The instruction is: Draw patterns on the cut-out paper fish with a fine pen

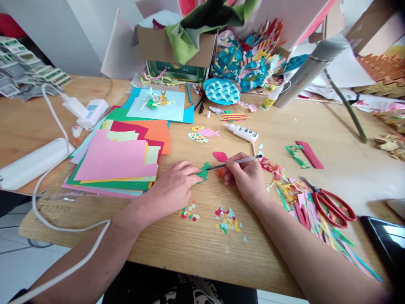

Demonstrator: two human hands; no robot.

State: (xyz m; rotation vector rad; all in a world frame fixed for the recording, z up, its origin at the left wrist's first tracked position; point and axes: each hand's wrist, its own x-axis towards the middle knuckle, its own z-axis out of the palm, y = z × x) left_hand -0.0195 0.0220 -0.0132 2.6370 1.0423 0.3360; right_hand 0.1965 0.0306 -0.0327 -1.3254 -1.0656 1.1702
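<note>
A green paper fish (203, 172) lies on the wooden table, and the outstretched fingers of my left hand (177, 184) rest flat on its left part. My right hand (245, 176) grips a slim pen (236, 162), whose tip touches or nearly touches the fish near its tail. Beside that hand are a red paper fish (219, 156) and an orange paper fish (219, 172), the latter partly covered by my fingers. Farther back lie a pink dotted fish (209, 132), a white spotted fish (197, 137) and a yellow fish (196, 128).
Stacked coloured paper (117, 156) lies left. Paper dots (190, 212) and small triangles (228, 219) sit near the front edge. Red-handled scissors (330, 204) rest on paper strips at right. A glue bottle (243, 132) and a tall flask (311, 71) are farther back. A white cable (63, 221) crosses my left arm.
</note>
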